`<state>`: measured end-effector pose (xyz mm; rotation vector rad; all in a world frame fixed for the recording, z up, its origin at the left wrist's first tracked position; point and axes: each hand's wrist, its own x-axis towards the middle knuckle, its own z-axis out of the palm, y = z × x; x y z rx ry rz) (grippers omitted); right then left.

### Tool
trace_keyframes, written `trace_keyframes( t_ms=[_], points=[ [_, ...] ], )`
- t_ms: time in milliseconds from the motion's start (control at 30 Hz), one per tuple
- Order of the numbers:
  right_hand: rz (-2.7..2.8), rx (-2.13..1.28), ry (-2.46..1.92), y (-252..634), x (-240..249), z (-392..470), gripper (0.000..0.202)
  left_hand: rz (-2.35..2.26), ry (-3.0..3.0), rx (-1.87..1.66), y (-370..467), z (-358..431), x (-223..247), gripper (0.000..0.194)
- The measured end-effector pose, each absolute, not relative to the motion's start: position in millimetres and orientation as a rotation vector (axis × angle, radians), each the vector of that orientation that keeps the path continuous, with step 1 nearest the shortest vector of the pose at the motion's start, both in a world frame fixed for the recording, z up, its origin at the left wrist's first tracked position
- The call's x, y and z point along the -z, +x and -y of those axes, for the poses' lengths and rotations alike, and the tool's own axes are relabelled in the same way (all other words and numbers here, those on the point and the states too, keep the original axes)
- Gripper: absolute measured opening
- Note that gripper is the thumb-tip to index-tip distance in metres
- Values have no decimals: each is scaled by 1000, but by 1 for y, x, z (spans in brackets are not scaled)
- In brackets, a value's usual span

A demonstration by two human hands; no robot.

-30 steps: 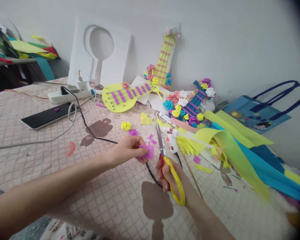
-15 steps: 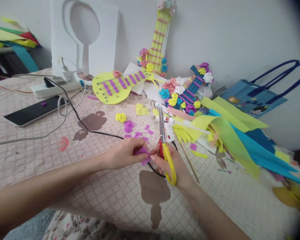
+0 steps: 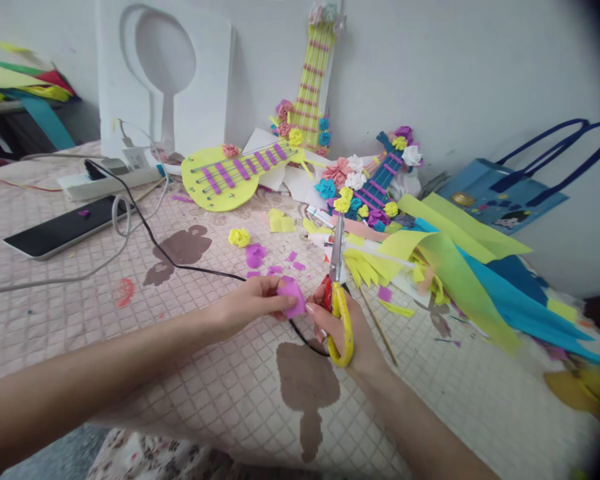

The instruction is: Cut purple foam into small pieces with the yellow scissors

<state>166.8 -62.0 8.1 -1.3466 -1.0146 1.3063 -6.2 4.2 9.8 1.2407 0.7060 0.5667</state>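
Observation:
My left hand (image 3: 265,298) pinches a small piece of purple paper (image 3: 292,297) above the table. Close beside it, my right hand (image 3: 347,327) is closed round a pair of scissors (image 3: 338,293) with red and yellow handles, blades pointing away from me. The right thumb and fingertips are at the paper's right edge; whether they touch it I cannot tell. Just beyond the hands lie purple paper scraps (image 3: 293,256), a curled purple piece (image 3: 255,255), a yellow paper flower (image 3: 239,237) and yellow paper squares (image 3: 281,221).
A black cable (image 3: 205,268) runs under my hands. At the back are a yellow paper guitar (image 3: 225,193), a blue one (image 3: 383,180) with flowers, and a tall yellow one (image 3: 311,87). Paper strips (image 3: 495,280) and a blue bag (image 3: 500,193) lie right; a phone-like black slab (image 3: 63,228) lies left.
The purple paper has turned so its flat face shows, and the right fingertips have shifted slightly to the right. The scissors have moved a little right with my right hand.

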Motion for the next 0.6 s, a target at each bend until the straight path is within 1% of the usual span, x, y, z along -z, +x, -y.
trace_keyframes(
  t_ms=[100, 200, 367, 467, 600],
  points=[
    [1055, -1370, -1303, 170, -6, 64, 40, -734, 1134, -626, -10, -10, -11, 29],
    [1123, -1436, -1300, 174, -3, 65, 46, -766, 1192, -689, -17, -18, -16, 29],
    [1351, -1413, -1396, 180, 0, 67, 53, -758, 1283, -831, -26, -25, -27, 24],
    [1415, -1433, -1405, 178, -8, 70, 55, -677, 1190, -854, -28, -26, -28, 22],
    [1503, -1471, -1406, 173, -22, 74, 59, -573, 1107, -866, -29, -30, -24, 25]
  ],
)
